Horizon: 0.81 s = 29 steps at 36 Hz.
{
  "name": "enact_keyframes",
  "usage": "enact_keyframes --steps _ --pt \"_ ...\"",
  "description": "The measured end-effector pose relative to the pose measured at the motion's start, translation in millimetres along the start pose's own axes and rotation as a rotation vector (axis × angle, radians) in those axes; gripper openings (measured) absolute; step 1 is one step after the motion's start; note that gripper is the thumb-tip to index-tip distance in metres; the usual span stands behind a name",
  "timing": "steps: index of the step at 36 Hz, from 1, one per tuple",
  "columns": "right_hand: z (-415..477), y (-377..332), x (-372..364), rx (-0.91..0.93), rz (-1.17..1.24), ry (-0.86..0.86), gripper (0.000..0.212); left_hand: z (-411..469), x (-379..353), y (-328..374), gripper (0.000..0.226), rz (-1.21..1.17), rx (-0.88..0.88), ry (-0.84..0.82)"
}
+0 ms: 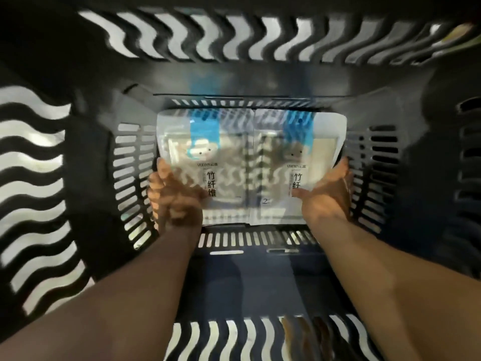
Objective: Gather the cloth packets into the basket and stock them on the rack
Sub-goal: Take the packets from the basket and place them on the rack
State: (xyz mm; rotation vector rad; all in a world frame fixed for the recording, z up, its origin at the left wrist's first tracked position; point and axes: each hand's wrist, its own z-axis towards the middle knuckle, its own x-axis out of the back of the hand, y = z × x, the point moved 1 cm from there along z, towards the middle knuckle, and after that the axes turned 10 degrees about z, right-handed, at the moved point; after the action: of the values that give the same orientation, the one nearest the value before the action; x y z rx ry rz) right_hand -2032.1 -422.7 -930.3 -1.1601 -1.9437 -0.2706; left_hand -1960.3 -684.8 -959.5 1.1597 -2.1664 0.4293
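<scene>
While inside the basket (86, 157), cloth packets (234, 157) between left hand (174, 196) and right hand (325, 196), both grasping them.

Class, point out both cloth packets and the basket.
left cloth packet (208, 162): head view, its printed front.
right cloth packet (295, 164): head view, its printed front.
basket (260, 79): head view, dark far wall.
</scene>
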Motion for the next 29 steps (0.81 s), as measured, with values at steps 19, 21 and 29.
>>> enact_keyframes --steps 19,21,29 --pt "-33.8 -17.9 43.5 0.278 -0.085 0.04 0.028 -71.6 65.4 25.5 0.028 0.047 -0.016 0.067" --pt "-45.6 -23.0 55.8 0.253 -0.035 -0.058 0.029 -84.5 74.5 28.6 0.036 0.045 -0.024 0.041" --pt "-115.3 -41.9 148.3 0.145 0.202 -0.224 0.029 -159.2 153.3 27.7 0.02 0.05 -0.159 0.021"
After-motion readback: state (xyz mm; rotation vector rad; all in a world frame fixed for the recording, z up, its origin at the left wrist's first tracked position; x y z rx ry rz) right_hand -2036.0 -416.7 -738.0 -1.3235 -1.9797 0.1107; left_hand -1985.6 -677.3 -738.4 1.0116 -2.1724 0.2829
